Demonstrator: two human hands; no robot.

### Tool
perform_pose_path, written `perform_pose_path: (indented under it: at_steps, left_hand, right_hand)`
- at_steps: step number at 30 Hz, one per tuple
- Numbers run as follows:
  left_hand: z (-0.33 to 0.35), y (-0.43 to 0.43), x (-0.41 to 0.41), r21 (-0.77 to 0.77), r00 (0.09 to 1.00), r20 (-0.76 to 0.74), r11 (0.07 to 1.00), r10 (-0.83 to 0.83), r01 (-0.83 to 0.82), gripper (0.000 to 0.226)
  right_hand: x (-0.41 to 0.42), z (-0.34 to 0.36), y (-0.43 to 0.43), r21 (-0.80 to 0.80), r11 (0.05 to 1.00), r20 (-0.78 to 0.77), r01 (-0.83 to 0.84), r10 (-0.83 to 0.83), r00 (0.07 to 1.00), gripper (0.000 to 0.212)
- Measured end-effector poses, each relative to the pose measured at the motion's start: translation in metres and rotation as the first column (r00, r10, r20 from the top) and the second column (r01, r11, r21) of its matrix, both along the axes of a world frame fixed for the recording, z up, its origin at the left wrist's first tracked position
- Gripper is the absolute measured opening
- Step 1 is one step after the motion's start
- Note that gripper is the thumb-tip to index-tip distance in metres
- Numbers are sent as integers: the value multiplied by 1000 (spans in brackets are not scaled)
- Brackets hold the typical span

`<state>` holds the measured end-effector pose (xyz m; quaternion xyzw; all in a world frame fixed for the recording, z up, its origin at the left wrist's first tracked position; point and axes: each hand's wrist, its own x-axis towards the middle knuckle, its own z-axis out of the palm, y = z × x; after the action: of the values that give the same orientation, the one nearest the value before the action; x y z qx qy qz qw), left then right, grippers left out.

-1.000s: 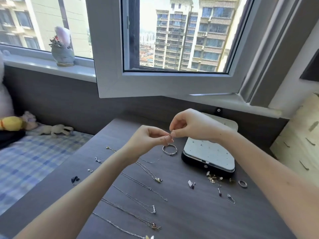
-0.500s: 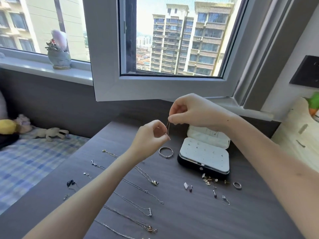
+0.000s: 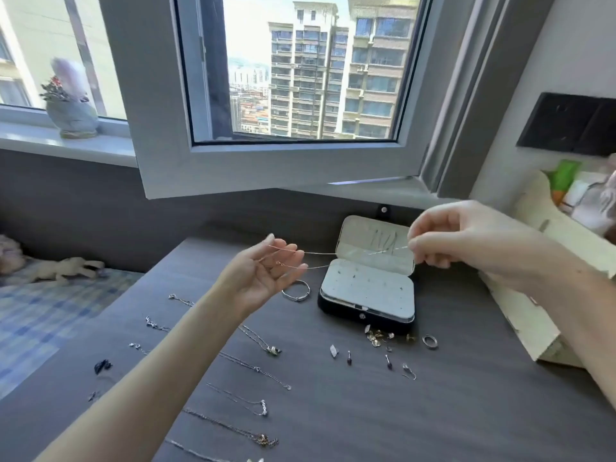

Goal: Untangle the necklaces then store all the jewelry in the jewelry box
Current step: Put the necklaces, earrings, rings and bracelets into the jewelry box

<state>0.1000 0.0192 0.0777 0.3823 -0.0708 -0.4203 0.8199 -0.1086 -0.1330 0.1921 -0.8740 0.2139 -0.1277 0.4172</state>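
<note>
Necklace: thin necklace (image 3: 320, 253), two strands stretched in the air between both hands, over the far edge of the worktop (image 3: 433, 411), in front of the open jewelry box (image 3: 366, 290).
Hands: left hand (image 3: 266, 275) open, palm up, strands draped over relaxed fingers; right hand (image 3: 466, 243) pinches the other end in its fingertips.
Handling: looks very light, limp and slippery; probably kinks and snags easily.
Hold: best pinched near the clasp, kept gently taut, lowered slowly.

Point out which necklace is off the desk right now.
The thin silver chain, pinched by the right hand and draped over the left hand, strung in the air by the open jewelry box. The other necklaces lie flat on the desk.
</note>
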Motion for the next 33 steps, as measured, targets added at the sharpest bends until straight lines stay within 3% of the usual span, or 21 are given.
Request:
perform_pose_path:
  at_steps: [2, 4, 6, 9, 12, 17, 20, 23, 25, 30, 33]
  left_hand:
    - [18, -7, -9, 3, 999, 45, 1000, -24, 24, 32]
    - [34, -17, -20, 157, 947, 309, 987, -88, 40, 31]
    - [50, -26, -34, 331, 779, 597, 943, -193, -20, 33]
    - [64, -43, -54, 452, 471, 812, 882, -345, -133, 36]
    - [69, -58, -70, 513, 198, 857, 824, -475, -243, 27]
    - [76, -66, -96, 593, -30, 788, 773, -614, -226, 13]
    - [83, -69, -109, 683, -96, 703, 706, -705, -184, 23]
    - [92, -73, -118, 776, -125, 610, 622, -783, -107, 40]
    - [98, -76, -120, 797, -125, 590, 600, -798, -71, 44]
    - [118, -85, -117, 762, -56, 646, 648, -761, -8, 30]
    - [133, -89, -104, 724, 58, 687, 689, -725, 33, 29]
  right_hand:
    - [-16, -25, -1, 74, 997, -77, 9, -3, 997, 1]
    - [-30, -53, 0, 109, 994, -167, 15, 3, 986, 4]
    - [-39, -82, 4, 99, 995, -217, 34, -12, 976, 4]
    - [-45, -121, 12, 34, 998, -213, 60, -51, 976, 4]
    - [-47, -146, 19, -131, 990, -211, 47, -74, 975, 8]
    - [-56, -156, 18, -265, 963, -286, -46, -33, 958, 11]
    - [-56, -141, 8, -199, 980, -173, 8, -43, 984, 21]
    - [-48, -110, 1, 264, 964, 48, 27, -41, 998, 23]
    - [-41, -91, -1, 430, 902, 139, -48, -14, 990, 13]
    - [-32, -61, -7, 595, 792, 172, -139, 44, 984, 10]
    - [-28, -44, -15, 570, 818, 126, -79, 9, 992, 17]
